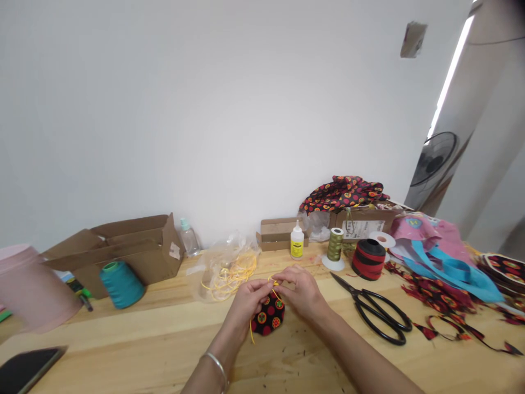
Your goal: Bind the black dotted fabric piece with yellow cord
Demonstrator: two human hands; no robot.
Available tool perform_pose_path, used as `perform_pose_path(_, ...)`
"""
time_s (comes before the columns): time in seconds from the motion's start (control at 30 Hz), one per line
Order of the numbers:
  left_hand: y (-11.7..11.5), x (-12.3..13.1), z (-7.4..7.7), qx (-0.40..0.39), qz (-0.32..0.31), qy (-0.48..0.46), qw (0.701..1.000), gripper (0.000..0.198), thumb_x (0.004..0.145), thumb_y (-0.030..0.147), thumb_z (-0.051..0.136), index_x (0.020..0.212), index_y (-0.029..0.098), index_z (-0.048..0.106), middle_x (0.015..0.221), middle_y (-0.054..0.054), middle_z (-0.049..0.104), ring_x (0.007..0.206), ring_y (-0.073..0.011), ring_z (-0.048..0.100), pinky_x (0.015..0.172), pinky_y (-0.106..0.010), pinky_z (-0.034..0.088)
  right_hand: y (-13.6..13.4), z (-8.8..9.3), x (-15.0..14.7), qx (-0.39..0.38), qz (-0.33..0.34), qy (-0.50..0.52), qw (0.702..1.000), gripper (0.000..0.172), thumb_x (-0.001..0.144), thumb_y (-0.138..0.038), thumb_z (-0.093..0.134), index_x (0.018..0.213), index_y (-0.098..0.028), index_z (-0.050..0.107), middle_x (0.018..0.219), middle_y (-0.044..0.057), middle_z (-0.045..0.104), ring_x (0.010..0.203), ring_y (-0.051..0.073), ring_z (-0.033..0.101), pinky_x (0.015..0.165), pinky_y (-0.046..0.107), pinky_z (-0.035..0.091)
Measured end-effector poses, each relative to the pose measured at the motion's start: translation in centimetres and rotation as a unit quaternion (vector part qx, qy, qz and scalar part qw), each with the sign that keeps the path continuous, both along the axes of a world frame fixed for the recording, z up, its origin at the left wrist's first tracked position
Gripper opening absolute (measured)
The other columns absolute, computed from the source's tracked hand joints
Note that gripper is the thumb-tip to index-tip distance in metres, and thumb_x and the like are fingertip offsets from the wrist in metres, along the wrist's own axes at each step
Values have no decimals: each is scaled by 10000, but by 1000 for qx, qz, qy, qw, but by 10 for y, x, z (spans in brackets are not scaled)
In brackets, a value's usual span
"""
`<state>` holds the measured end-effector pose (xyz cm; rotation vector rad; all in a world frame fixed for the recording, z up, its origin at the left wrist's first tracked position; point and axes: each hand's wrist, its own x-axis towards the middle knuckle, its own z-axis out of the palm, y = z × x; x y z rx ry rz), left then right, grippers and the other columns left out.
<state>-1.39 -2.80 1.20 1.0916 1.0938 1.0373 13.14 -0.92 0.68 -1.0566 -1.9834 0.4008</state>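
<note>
A small black fabric pouch [268,317] with a red and yellow flower pattern hangs between my two hands, just above the wooden table. Yellow cord [252,332] runs from its top, one end dangling at the left. My left hand [252,298] is closed, thumb and finger pinching the cord at the pouch's top edge. My right hand [301,290] pinches the same yellow cord from the other side, where it loops. The fingertips almost meet, so the exact crossing of the cord is partly hidden.
Black scissors [379,309] lie to the right, near a red and black spool [368,260]. A glue bottle [297,243] stands behind my hands. Yellow cord in a plastic bag [232,268], a teal thread cone [122,284] and a phone [30,369] are leftward. Fabric scraps [438,290] lie right.
</note>
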Motion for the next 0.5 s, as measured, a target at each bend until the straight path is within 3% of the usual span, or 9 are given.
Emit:
perform_pose_path(0.1,0,1,0,19,11,4,1000,315,553,396,623,693,115,643,450,27,515,411,-63,406,404,-168,254,1,-1,0,2,2,0,1000,161,674,-236,576,828,-231,625,734,7,619,716,149,491,659,259,349)
perform_pose_path(0.2,0,3,1,62,13,11,998,279,568,368,620,696,123,657,590,-31,629,593,-137,536,560,-209,370,0,-1,0,-4,-1,0,1000,143,679,-250,571,808,-228,629,734,13,618,715,152,492,658,262,348)
perform_pose_path(0.37,2,3,2,115,38,43,992,218,571,312,629,691,135,670,655,-46,665,671,-167,568,657,-237,399,-1,1,0,-3,-3,1,1000,130,681,-253,570,795,-234,630,716,7,615,702,148,490,647,256,347)
perform_pose_path(0.5,3,3,1,110,44,38,992,227,566,306,633,710,135,673,677,-55,673,699,-173,576,671,-241,407,-1,2,0,-9,-4,4,1000,129,682,-261,571,792,-234,632,715,8,614,708,151,491,643,255,348)
